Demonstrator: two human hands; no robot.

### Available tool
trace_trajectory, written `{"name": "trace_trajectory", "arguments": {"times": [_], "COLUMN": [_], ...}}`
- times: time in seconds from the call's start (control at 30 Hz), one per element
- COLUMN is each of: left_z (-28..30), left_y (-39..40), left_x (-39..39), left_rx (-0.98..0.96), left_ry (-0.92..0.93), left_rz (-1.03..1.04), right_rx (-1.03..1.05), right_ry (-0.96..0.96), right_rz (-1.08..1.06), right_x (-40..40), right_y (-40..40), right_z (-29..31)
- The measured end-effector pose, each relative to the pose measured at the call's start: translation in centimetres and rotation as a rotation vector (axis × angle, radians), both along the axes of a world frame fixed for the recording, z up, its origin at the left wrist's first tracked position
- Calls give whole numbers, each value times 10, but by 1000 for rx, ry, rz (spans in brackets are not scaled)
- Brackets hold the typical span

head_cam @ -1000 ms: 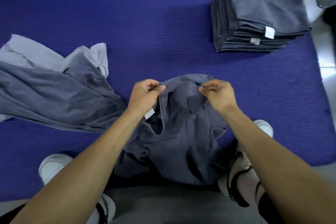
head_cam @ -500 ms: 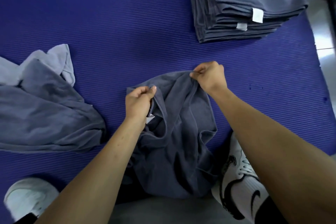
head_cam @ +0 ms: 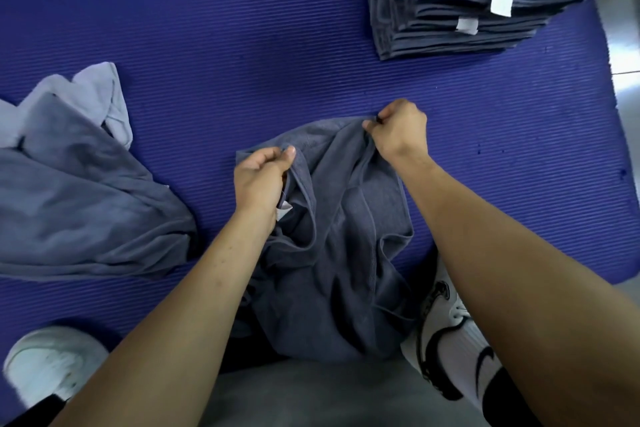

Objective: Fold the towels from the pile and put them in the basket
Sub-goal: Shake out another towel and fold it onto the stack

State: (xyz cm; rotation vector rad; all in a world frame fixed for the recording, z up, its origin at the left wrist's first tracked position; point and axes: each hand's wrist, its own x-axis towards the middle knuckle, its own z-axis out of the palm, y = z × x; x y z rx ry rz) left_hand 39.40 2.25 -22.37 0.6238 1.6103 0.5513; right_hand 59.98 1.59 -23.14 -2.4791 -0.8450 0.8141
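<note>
Both hands have moved apart, stretching a dark grey towel (head_cam: 332, 236) across the near middle of the blue mat (head_cam: 242, 45). Left hand (head_cam: 261, 180) and right hand (head_cam: 398, 128) each pinch its far edge. Unfolding seems underway; next, spreading it flat. Folded towels (head_cam: 467, 0) sit at the far right corner, the unfolded pile (head_cam: 79, 198) at the left edge.

A ribbed blue mat (head_cam: 242, 45) lies spread under everything in front of me, covering most of what I see; past its right edge a strip of pale glossy floor (head_cam: 623, 55) shows; my white shoe (head_cam: 48, 367) sits on the mat's near left corner; my other white shoe with black trim (head_cam: 440, 302) and a white sock with a black mark (head_cam: 485, 360) rest at the mat's near right edge
</note>
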Motion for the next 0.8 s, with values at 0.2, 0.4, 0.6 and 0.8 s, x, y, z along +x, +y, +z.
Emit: {"name": "trace_trajectory", "arguments": {"times": [0.2, 0.4, 0.6, 0.8], "left_z": [1, 21, 86, 203], "left_y": [0, 2, 15, 23], "left_x": [-2, -14, -43, -68], "left_rx": [1, 15, 190, 376], "left_ry": [-8, 21, 273, 469], "left_rz": [-10, -124, -424, -765], "right_rx": [-129, -71, -13, 147], "right_ry": [-5, 96, 178, 4], "right_rz": [130, 162, 187, 387], "right_x": [1, -6, -21, -42], "right_y": [6, -7, -32, -69], "right_z": [9, 40, 123, 248]}}
